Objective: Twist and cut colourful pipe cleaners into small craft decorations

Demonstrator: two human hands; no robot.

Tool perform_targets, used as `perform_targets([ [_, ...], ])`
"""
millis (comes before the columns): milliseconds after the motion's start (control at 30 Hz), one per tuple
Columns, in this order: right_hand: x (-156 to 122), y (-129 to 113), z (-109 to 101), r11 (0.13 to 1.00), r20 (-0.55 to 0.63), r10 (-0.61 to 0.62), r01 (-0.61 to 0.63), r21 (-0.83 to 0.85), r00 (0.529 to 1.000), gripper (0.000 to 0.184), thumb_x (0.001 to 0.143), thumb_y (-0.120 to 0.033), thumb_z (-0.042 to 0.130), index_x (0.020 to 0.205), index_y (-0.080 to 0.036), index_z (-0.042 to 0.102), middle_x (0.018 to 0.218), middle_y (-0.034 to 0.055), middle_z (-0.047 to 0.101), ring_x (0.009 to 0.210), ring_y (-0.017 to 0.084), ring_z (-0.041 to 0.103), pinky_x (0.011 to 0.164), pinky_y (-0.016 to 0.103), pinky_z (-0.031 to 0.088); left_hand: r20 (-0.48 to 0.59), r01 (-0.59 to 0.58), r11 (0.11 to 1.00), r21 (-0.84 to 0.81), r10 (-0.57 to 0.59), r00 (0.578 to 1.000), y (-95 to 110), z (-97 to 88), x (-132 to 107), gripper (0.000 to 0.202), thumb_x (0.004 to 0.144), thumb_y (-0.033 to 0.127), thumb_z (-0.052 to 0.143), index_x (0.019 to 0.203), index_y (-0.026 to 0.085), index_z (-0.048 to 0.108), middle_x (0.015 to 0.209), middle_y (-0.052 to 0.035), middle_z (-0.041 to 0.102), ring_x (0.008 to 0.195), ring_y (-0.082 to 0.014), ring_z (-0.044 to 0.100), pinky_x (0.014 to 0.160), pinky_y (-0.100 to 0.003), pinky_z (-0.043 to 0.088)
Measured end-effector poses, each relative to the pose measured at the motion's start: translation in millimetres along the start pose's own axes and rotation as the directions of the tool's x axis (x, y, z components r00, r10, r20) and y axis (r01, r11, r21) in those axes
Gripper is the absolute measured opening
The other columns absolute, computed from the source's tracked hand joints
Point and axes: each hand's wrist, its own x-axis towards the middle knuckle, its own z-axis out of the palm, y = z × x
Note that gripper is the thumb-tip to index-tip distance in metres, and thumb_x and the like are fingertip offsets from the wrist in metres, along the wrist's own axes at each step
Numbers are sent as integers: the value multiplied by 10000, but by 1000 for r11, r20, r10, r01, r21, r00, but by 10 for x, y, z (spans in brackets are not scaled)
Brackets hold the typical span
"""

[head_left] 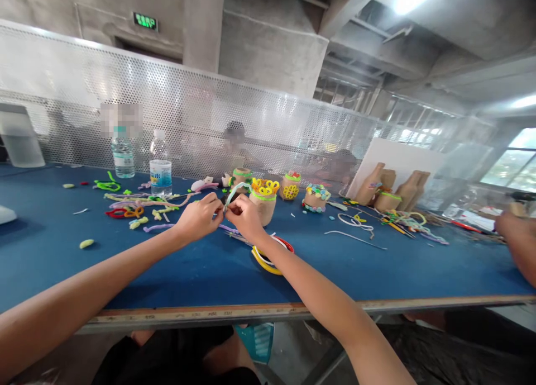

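Observation:
My left hand (201, 214) and my right hand (246, 216) meet above the blue table, fingertips pinched close together. Between them is a pale mint pipe cleaner (238, 189), which arches up over the right fingers; its lower end is hidden by the fingers. Just behind the right hand stands a twine-wrapped jar (263, 209) with a green band and yellow loops on its rim. Under my right forearm lie bent yellow, red and white pipe cleaners (268, 266), partly covered by the arm.
Loose coloured pipe cleaners (125, 212) and two water bottles (161, 175) are at left. Decorated jars (290, 188) line the back, with brown wrapped bottles (368, 186) further right. Another person's arm (517, 242) rests at the right edge. A perforated metal screen (184, 117) rises behind.

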Motion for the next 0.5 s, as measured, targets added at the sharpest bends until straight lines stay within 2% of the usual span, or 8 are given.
perform_targets([
  [167, 11, 21, 3, 1000, 7, 7, -7, 0, 1000, 133, 669, -173, 567, 572, -185, 477, 636, -35, 416, 575, 115, 424, 532, 241, 347, -2, -19, 1000, -15, 19, 1000, -20, 11, 14, 111, 782, 170, 502, 701, 138, 570, 777, -51, 557, 669, -170, 554, 539, -250, 385],
  [500, 35, -83, -36, 997, 37, 9, -12, 76, 999, 131, 668, -199, 542, 570, -190, 456, 654, -35, 397, 551, 101, 401, 506, 239, 336, -110, -27, 999, -32, 23, 994, -44, 45, 3, 110, 782, 213, 544, 719, 143, 600, 785, -45, 562, 607, -142, 533, 474, -226, 347],
])
